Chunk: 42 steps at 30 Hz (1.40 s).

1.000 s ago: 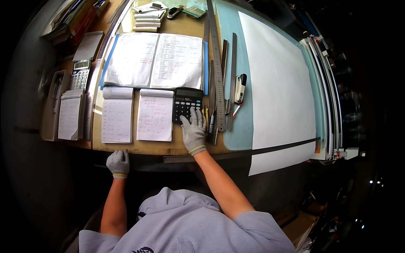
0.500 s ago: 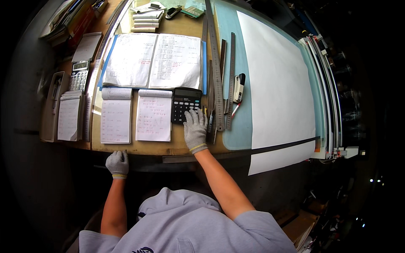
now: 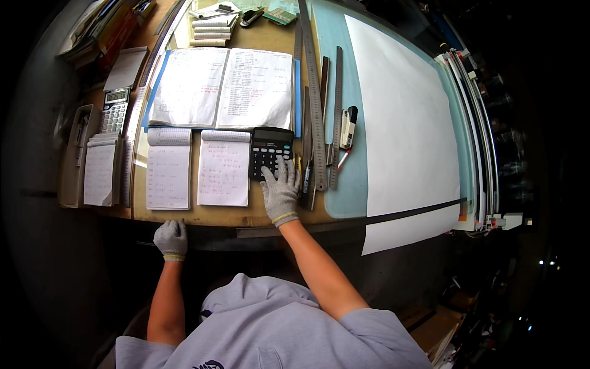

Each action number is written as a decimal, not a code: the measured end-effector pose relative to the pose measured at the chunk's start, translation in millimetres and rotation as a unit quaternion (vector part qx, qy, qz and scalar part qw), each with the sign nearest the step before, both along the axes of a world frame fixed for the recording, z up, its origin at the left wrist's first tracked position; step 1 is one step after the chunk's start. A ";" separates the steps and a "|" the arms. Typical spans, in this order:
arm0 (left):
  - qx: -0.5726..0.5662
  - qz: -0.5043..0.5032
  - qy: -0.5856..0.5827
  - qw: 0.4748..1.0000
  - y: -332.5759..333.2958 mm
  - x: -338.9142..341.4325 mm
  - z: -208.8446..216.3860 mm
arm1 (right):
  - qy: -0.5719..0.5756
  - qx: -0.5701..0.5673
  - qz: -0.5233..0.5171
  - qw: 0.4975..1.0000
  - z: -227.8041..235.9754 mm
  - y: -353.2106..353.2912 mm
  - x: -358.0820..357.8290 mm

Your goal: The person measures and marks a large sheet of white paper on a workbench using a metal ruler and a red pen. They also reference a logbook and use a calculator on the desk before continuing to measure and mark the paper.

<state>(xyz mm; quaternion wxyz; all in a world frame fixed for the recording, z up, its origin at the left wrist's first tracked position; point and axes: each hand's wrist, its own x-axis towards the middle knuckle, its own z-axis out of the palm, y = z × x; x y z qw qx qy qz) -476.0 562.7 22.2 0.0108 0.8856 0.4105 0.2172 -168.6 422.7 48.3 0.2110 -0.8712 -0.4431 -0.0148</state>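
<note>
A black desk calculator (image 3: 263, 150) lies below the right page of an open binder (image 3: 190, 86). Over its lower keys my right hand (image 3: 281, 194), in a grey knit glove, has its fingers spread and grips nothing. Which key a fingertip touches, if any, I cannot tell. My left hand (image 3: 170, 240), gloved alike, is curled closed at the table's front edge; what its fingers hold, if anything, is hidden. Two handwritten notepads, a left one (image 3: 169, 172) and a right one (image 3: 224, 172), lie side by side left of the calculator.
Steel rulers (image 3: 319, 123) and a pen (image 3: 306, 178) lie right of the calculator, with a white stapler (image 3: 347, 128) beyond. A large white sheet (image 3: 409, 123) covers the right side. At left are a silver calculator (image 3: 115, 111) and a tray (image 3: 74, 178); stacked pads (image 3: 212, 29) sit at the back.
My right hand has shifted slightly left and toward me over the calculator, its fingers now more spread. My left hand has hardly moved.
</note>
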 end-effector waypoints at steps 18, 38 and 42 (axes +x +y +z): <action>0.002 0.006 0.009 1.000 -0.2 1.1 1.9 | 0.005 0.045 -0.030 0.999 -12.9 -31.0 8.5; -0.011 0.005 0.009 1.000 0.8 -0.2 2.2 | -0.014 0.043 -0.012 0.999 -11.0 -3.5 39.8; -0.007 0.006 0.005 1.000 0.2 0.4 2.4 | -0.026 0.036 -0.013 0.999 -11.1 4.3 45.6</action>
